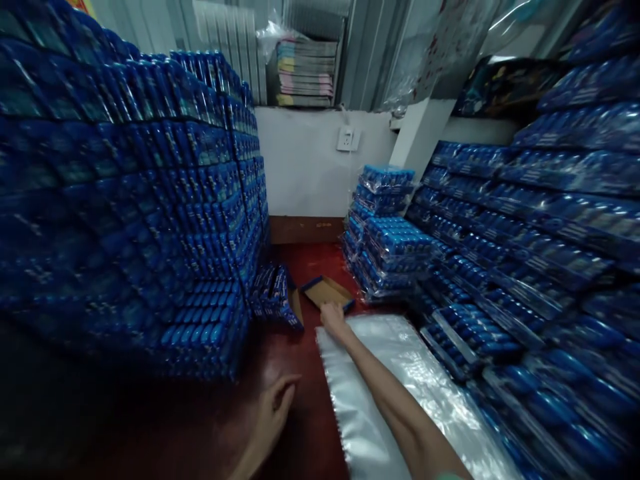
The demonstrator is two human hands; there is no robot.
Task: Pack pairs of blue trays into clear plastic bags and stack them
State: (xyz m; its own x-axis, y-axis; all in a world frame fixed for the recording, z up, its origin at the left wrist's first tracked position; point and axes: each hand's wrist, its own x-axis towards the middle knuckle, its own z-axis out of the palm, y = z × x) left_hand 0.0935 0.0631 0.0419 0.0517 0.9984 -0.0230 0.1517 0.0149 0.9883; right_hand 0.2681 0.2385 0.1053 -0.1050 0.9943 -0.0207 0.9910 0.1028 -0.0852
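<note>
My right hand [333,318] reaches forward over the silvery plastic sheeting, its fingers closed at the near edge of a shallow cardboard tray [327,291] with a brown inside and blue rim. The tray lies on the red floor. Lower and to the left, my left hand [275,405] hovers over the floor, empty, with thumb and forefinger curved and apart. Left of the tray stands a blue open carton [274,297] with blue packs in it. Beneath my right forearm, the clear plastic sheeting [385,353] is spread in a flat stack.
A tall wall of blue shrink-wrapped bottles or cans [200,180] rises on the left. More wrapped blue packs [540,247] are piled along the right. A smaller wrapped stack [395,240] stands near the white back wall [305,167], which carries a socket [346,139].
</note>
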